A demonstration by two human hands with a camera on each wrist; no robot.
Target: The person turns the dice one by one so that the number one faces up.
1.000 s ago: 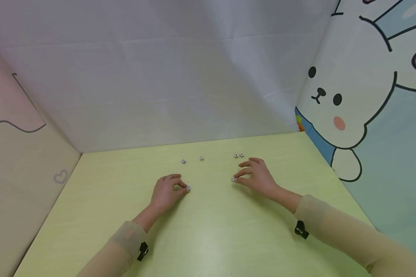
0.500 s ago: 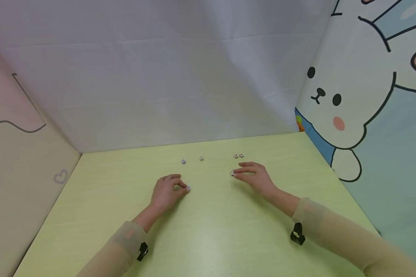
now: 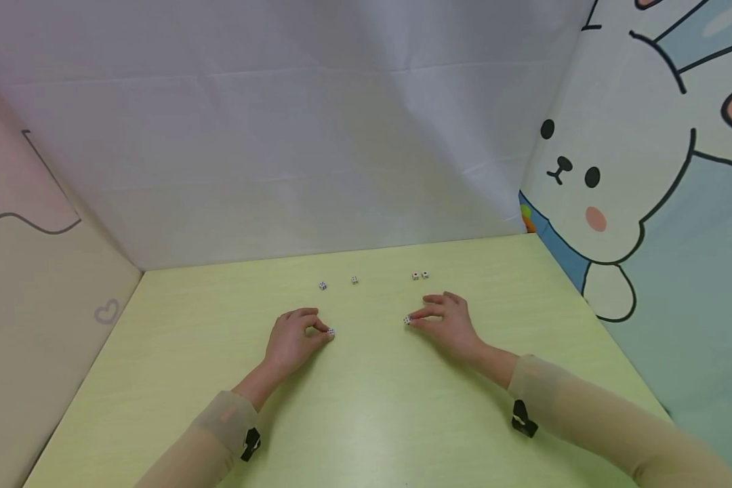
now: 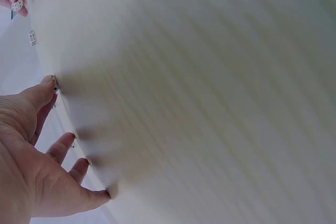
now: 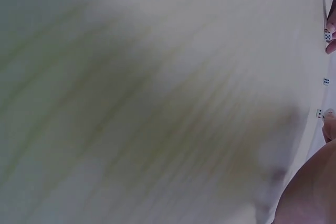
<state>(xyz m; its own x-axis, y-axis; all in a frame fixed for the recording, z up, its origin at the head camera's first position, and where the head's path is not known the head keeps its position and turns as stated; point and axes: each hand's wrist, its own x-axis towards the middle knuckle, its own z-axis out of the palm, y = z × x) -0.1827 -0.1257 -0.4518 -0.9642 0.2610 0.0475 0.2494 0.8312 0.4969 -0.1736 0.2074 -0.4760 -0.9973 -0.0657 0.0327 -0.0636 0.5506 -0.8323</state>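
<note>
I find the left hand pinching one die; at three o'clock from it, the right hand pinches a second die. I judge both light, rigid and hard to break, though apt to slip; the sound hold is across opposite flat faces.

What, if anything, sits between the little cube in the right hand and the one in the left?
Nothing visible: only table shows between the die in the right hand and the second die in the left hand. The four loose dice lie farther back.
</note>
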